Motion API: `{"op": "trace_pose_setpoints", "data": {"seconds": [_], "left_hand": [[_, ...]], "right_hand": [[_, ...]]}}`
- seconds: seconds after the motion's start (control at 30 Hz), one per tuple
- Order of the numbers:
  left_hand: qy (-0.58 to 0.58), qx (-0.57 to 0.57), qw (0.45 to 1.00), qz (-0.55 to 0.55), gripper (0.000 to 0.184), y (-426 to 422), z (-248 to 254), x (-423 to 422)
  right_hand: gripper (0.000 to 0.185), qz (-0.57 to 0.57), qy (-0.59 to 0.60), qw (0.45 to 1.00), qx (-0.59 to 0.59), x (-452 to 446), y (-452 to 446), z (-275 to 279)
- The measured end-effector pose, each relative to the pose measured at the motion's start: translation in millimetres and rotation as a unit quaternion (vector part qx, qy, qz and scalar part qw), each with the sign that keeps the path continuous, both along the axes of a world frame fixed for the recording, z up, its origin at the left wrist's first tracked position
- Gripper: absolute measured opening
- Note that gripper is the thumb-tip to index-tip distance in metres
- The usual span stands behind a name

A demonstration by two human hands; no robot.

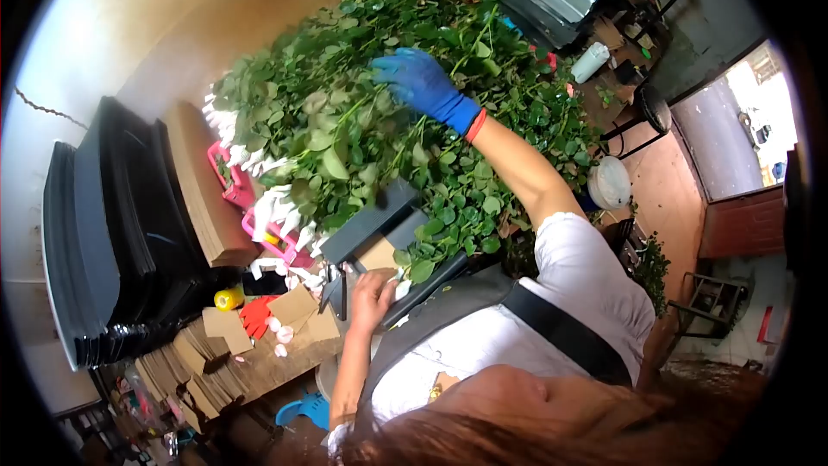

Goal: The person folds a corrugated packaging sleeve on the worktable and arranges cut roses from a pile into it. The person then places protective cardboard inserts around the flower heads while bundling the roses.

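Observation:
A large heap of green leafy stems point(336, 134) covers the table, with white-wrapped heads point(276, 207) along its left edge. My right hand point(418, 82), in a blue glove with a red band at the wrist, is stretched over the top of the heap; its fingers are somewhat apart, touching or just above the leaves. My left hand point(373, 298) is bare and bent at the table's near edge, close to a small white piece point(402, 290) and a dark tool point(335, 293). What its fingers hold is hard to make out. A dark grey box point(371, 220) lies between the hands.
Black sheets point(121, 233) and a long cardboard piece point(203, 190) stand at the left. Pink holders point(259, 229), a yellow roll point(228, 299), a red glove point(257, 317) and cardboard pieces point(226, 330) lie near the left hand. A white bucket point(610, 183) stands at the right.

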State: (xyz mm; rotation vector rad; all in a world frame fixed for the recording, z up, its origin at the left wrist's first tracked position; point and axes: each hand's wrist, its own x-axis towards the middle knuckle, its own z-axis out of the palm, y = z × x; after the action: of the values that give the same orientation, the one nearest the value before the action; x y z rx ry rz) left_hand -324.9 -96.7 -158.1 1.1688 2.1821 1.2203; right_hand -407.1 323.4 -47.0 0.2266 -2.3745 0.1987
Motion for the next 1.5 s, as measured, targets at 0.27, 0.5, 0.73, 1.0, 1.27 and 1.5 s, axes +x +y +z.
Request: {"op": "trace_pose_setpoints", "data": {"seconds": [0.27, 0.5, 0.73, 1.0, 1.27, 1.5], "left_hand": [[0.022, 0.004, 1.000, -0.006, 0.017, -6, -6, -9], [0.006, 0.023, 0.999, 0.036, 0.012, -1, -11, -2], [-0.275, 0.124, 0.943, 0.140, 0.087, -4, -32, 5], [-0.100, 0.047, 0.989, 0.097, 0.043, -3, -16, -6], [-0.056, 0.019, 0.995, 0.075, 0.050, -6, -17, -8], [-0.222, 0.058, 0.956, 0.184, 0.036, -3, -21, 6]], "right_hand": [[0.043, 0.080, 0.011, 0.997, 0.003, -5, -6, 6], [0.051, 0.088, -0.049, 0.990, 0.102, 75, -31, 59], [0.030, -0.046, -0.423, 0.889, 0.170, 189, -26, -8], [0.022, -0.190, -0.576, 0.777, 0.171, 156, -48, -5], [0.030, -0.247, -0.550, 0.787, 0.133, 63, -45, -68], [0.025, -0.145, -0.631, 0.746, 0.156, 68, -29, -65]]}}
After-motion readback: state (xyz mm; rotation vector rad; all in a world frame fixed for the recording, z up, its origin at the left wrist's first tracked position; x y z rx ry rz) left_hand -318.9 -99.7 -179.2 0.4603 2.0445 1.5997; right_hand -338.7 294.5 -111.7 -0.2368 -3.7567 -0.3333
